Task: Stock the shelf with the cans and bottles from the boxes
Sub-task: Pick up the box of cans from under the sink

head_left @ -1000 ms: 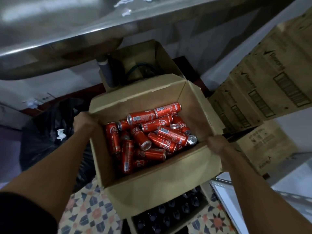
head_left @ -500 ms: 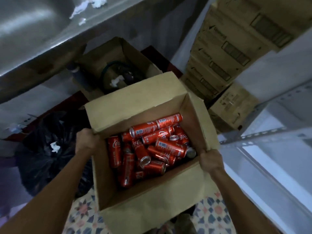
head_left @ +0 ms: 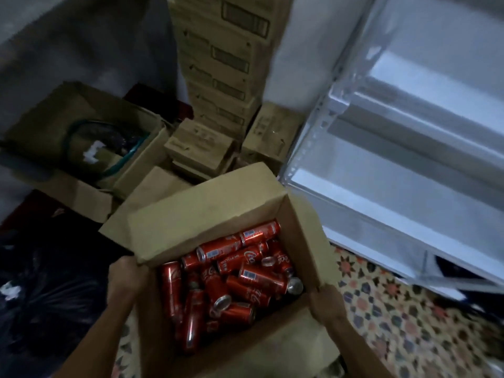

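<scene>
Two-handed carry of an open cardboard box. The left hand grips the box's left rim with fingers curled over the edge; the right hand grips the near right corner, fingers wrapped on the cardboard. Both hands are clamped on the box, and neither touches a can. Inside, red cans lie loose in a jumbled heap on their sides, several with silver ends turned upward. The flaps stand open, the far flap raised toward the viewer's front. To the right, just beside the box, stands a metal shelf with pale, bare tiers visible; patterned floor tiles show below it. Behind are stacked sealed cartons, a second open carton holding a green hose-like item, and a dark plastic bag at left. Risks, judged from this arrangement: the load is held only by thin rims, so the cardboard could buckle or tear; any tilt would shift the loose cans and unbalance the box; the right flap could catch the shelf's upright on approach.
</scene>
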